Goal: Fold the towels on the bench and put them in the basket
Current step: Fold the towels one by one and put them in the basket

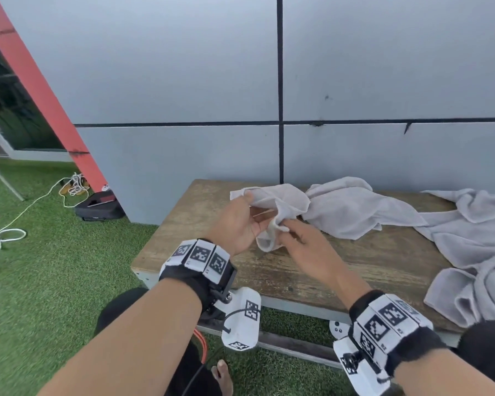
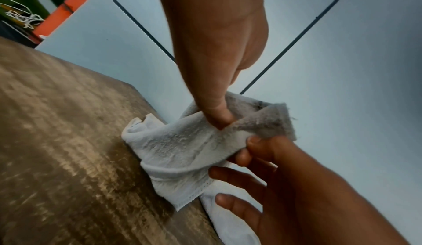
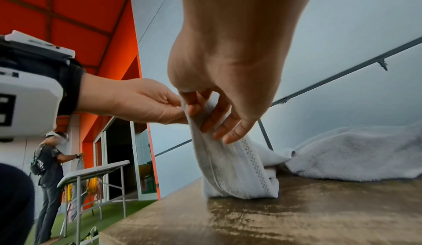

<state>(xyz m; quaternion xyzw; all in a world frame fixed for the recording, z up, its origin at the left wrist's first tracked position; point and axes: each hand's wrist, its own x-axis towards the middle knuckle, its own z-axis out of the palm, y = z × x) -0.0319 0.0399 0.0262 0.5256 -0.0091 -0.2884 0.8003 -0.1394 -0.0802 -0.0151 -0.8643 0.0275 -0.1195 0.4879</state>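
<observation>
My left hand pinches an upper corner of the small white towel, thumb over the cloth, fingers curled behind it. My right hand pinches the same towel lower down and nearer to me; the thumb presses the hem while the remaining fingers lie fairly straight along the perforated border. The towel hangs between the two grips, bunched rather than spread, and its lowest fold rests on the bench directly below my fingers. Its long axis runs from the left grip, farther from me and higher, down towards the right grip, close to the front edge. Both hands are on the cloth, the left at the free corner. I judge that the next move depends on drawing the grips apart along that axis to open the towel flat. Outward from the fingers, a second towel lies crumpled just to my right, touching the held one. A larger heap of cloth covers the bench's right end. No basket appears in any view.
</observation>
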